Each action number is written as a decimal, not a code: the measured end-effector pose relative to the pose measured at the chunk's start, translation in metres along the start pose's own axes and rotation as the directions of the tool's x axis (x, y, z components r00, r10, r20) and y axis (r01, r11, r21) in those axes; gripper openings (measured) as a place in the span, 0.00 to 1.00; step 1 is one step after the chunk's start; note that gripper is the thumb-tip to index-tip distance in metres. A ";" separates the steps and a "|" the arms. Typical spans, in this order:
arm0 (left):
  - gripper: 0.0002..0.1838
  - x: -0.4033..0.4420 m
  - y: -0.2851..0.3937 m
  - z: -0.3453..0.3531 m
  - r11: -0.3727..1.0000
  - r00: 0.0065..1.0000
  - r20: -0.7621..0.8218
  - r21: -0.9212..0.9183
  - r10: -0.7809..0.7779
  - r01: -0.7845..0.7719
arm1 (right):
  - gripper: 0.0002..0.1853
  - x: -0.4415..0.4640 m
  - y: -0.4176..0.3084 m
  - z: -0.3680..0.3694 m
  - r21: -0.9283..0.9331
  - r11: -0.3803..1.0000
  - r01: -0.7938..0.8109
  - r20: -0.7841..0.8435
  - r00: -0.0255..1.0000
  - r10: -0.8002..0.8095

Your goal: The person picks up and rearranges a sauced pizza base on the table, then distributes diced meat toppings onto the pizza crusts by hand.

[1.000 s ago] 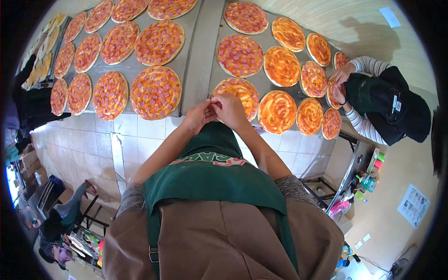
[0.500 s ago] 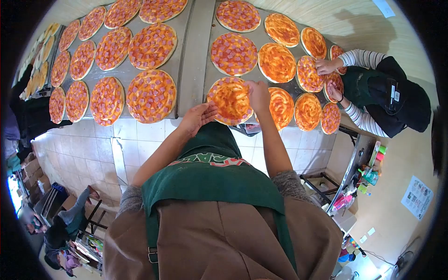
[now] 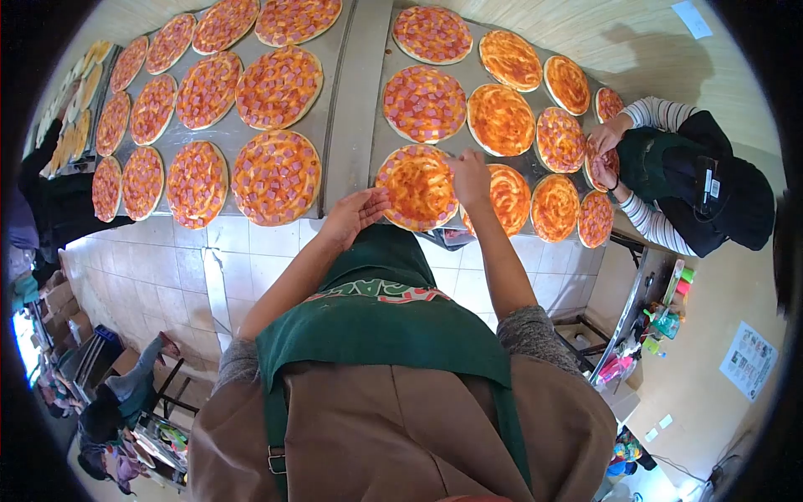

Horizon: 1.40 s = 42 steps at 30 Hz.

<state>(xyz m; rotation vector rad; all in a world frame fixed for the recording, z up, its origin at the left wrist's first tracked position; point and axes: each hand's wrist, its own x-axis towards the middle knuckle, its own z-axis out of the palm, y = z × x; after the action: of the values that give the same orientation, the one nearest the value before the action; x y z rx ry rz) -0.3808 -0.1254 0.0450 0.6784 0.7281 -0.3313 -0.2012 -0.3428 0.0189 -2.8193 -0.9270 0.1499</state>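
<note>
In front of me lies a round pizza (image 3: 416, 186) with sauce and cheese across its middle and pink ham cubes along its rim. At its lower left edge is my left hand (image 3: 355, 219), palm turned up and fingers stretched out; I see nothing held in it. Over the pizza's right edge, my right hand (image 3: 472, 180) has its fingers pinched together. Whatever they may hold is hidden. Right beside that hand is a pizza with sauce and cheese (image 3: 510, 199). Behind the near pizza sits a ham-covered pizza (image 3: 424, 105).
Several ham-topped pizzas cover the left metal tray (image 3: 328, 100). More pizzas share the right tray (image 3: 382, 75). At the right end, a co-worker in striped sleeves (image 3: 657, 219) has both hands over a pizza. Another person in dark clothing (image 3: 54, 197) stands far left.
My right hand has shifted slightly right and down along the pizza's edge. My left hand stays at the lower left. The co-worker's hands have moved closer together, over a pizza nearer them.
</note>
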 end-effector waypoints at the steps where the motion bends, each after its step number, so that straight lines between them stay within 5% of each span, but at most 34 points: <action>1: 0.19 0.000 0.001 0.000 1.000 1.000 -0.003 -0.002 -0.003 0.003 | 0.15 0.000 0.002 0.001 -0.007 1.000 -0.003 0.006 1.000 0.003; 6: 0.19 0.001 0.002 -0.002 1.000 1.000 -0.003 -0.014 0.004 -0.004 | 0.15 -0.002 0.006 -0.001 0.039 0.995 -0.096 0.069 0.993 0.094; 9: 0.20 0.002 0.001 -0.003 1.000 1.000 -0.004 -0.022 0.004 -0.004 | 0.14 0.005 0.003 0.008 0.102 0.991 -0.092 -0.028 0.995 0.095; 15: 0.20 0.002 0.003 -0.006 1.000 1.000 -0.009 -0.024 0.007 -0.007 | 0.08 0.005 0.002 -0.002 -0.046 0.999 -0.015 0.079 0.997 0.018; 18: 0.20 0.002 0.002 -0.009 0.999 1.000 -0.022 -0.037 0.006 -0.006 | 0.07 0.010 0.005 0.001 0.090 0.993 -0.070 0.023 0.997 0.068; 21: 0.20 0.002 0.001 -0.010 0.999 1.000 -0.029 -0.047 0.000 -0.001 | 0.06 0.022 0.003 0.010 0.570 0.767 -0.295 0.103 0.952 0.289; 27: 0.21 0.003 -0.001 -0.010 0.999 1.000 -0.015 -0.052 -0.006 0.005 | 0.03 0.043 0.007 0.032 0.531 0.811 -0.245 0.139 0.969 0.202; 30: 0.20 0.002 -0.001 -0.011 0.998 1.000 -0.029 -0.057 0.001 -0.002 | 0.02 0.045 0.010 0.039 0.371 0.922 -0.112 0.027 0.994 0.110; 39: 0.19 -0.001 -0.001 -0.013 0.997 0.999 -0.048 -0.074 0.025 -0.028 | 0.07 0.029 0.022 0.021 0.396 0.858 -0.328 0.115 0.944 0.308; 42: 0.19 0.001 -0.004 -0.014 0.997 0.999 -0.042 -0.073 0.020 -0.023 | 0.08 0.024 0.027 0.022 0.442 0.858 -0.261 0.015 0.959 0.284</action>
<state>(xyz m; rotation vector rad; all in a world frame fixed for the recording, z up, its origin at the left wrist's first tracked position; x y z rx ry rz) -0.3887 -0.1190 0.0351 0.6241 0.7683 -0.2704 -0.1696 -0.3475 -0.0092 -2.4919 -0.4053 0.2838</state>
